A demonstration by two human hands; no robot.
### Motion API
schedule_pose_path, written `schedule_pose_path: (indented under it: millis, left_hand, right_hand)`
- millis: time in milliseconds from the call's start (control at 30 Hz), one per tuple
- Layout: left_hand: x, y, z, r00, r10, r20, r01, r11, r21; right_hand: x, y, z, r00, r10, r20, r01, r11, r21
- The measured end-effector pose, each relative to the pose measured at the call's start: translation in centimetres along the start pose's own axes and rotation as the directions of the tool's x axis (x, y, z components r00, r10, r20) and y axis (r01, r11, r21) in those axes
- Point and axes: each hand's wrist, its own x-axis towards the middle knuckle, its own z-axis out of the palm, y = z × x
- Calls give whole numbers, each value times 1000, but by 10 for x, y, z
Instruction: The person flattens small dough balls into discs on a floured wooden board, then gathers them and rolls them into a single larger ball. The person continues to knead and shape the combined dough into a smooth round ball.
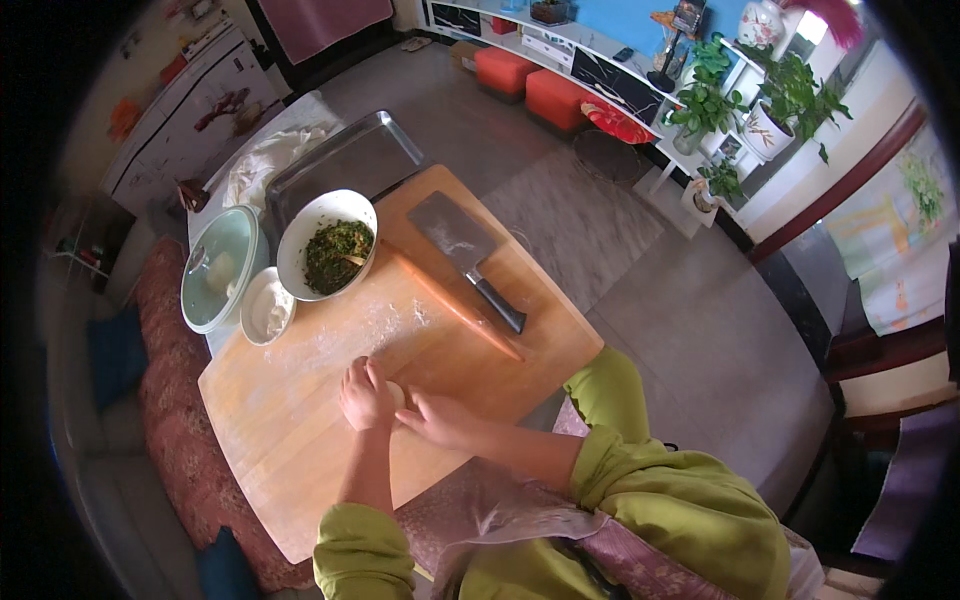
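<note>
A pale, rounded piece of dough [396,394] is on the wooden board [300,427], partly hidden between my hands. My left hand [366,394] curls around its left side. From the right, my right hand [441,418] presses against it with thumb and fingers. Beyond my hands, white flour dusts the wood. A tapered wooden rolling pin [454,301] lies diagonally to the right. Beside it rests a cleaver [454,231] with a black handle, its blade marked with flour.
At the board's far left stand a white bowl of chopped green filling [337,256] with a utensil in it, a small bowl of flour [268,307] and a lidded pale-green container [223,270] with dough inside. A metal tray [341,161] lies behind them. A sofa [169,390] runs along the left.
</note>
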Motion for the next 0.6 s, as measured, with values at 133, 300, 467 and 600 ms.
schedule_pose_path:
  millis: [133, 300, 467, 600]
  left_hand:
    - [37, -18, 15, 960, -246, 134, 251, 968, -25]
    - [35, -43, 1, 903, -208, 376, 412, 669, -619]
    - [-46, -40, -30, 866, -449, 221, 468, 567, -678]
    - [-50, -21, -12, 972, 47, -229, -65, 995, -71]
  right_hand:
    - [30, -21, 13, 994, 72, -78, -46, 955, 294]
    - [42, -19, 11, 989, 43, 143, -105, 880, 462]
    - [19, -12, 19, 931, -134, 339, 37, 960, 278]
    - [9, -1, 22, 983, -172, 59, 151, 954, 259]
